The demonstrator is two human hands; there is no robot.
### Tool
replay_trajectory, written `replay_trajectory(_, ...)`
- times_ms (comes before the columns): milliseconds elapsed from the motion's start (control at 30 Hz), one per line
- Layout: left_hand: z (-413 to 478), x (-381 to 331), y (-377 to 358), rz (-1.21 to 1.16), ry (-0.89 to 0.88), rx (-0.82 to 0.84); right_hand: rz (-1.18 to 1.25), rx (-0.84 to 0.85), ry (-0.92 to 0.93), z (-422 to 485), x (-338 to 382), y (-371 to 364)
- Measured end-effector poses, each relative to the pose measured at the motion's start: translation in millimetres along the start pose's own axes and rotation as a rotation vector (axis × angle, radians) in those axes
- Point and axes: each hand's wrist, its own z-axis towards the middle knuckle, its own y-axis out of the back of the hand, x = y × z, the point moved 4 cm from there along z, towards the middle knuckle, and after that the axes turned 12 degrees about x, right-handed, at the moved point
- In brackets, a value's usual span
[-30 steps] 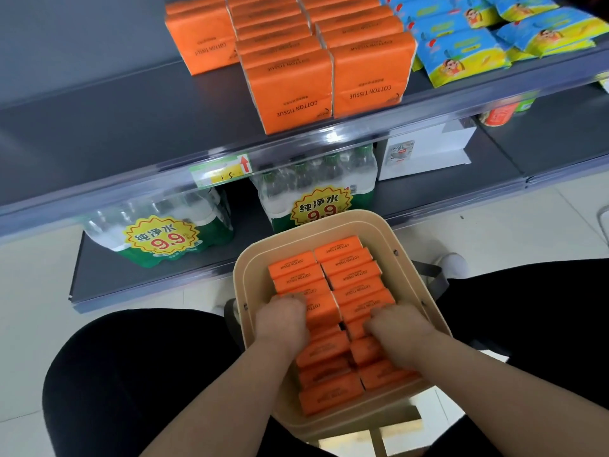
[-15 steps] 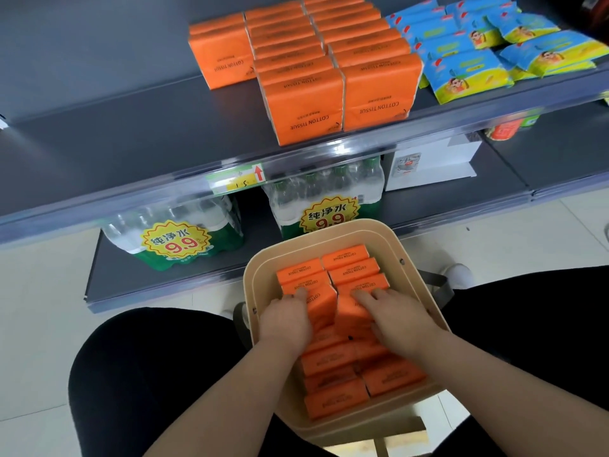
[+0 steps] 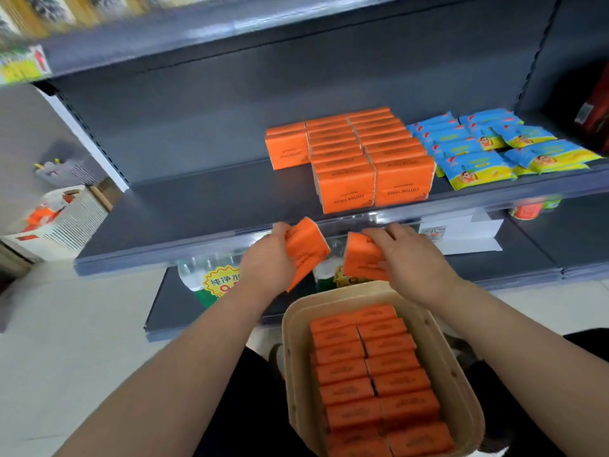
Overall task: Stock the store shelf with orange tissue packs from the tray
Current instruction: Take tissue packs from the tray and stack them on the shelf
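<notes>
A beige tray (image 3: 293, 364) sits on my lap, filled with two rows of orange tissue packs (image 3: 369, 374). My left hand (image 3: 267, 262) grips one orange pack (image 3: 304, 247) in the air above the tray. My right hand (image 3: 408, 258) grips a second orange pack (image 3: 361, 258) beside it. Both packs hang just in front of the shelf's front edge (image 3: 197, 245). On the grey shelf, several orange packs (image 3: 359, 159) stand in rows right of the middle.
Blue and yellow packs (image 3: 494, 150) lie to the right of the orange rows. Bare grey shelf surface (image 3: 184, 199) lies to the left of the orange rows. Water bottle bundles with yellow price tags (image 3: 217, 282) stand on the lower shelf. A white carton (image 3: 56, 219) stands on the floor at left.
Both hands have lifted out of the tray, each with one orange pack, and risen to the shelf's front edge. The camera has tilted up toward the shelf.
</notes>
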Motion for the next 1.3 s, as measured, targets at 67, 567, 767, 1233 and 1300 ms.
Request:
replay_trajectory(67, 10.1, 6.2, 24.2, 0.004, 0.039, -0.029, -0.011, -0.031, 0.032, 11.4, 9.0, 20.5)
replay_trajectory(567, 113.1, 86.3, 127.3, 0.114, 0.146, -0.057, -0.030, -0.108, 0.284, 126.1, 96.1, 71.9)
replay_trajectory(767, 183.9, 89.6, 126.8, 0.105, 0.107, -0.012, -0.147, -0.071, 0.265, 187.0, 104.9, 62.7)
replay_trajectory(1233, 308.3, 49.6, 83.7, 0.223, -0.121, -0.023, -0.203, 0.019, 0.337, 252.2, 75.5, 42.5)
replay_trajectory(1300, 313.0, 42.1, 81.6, 0.235, -0.132, -0.049, -0.200, 0.024, 0.330, 257.5, 70.5, 43.0)
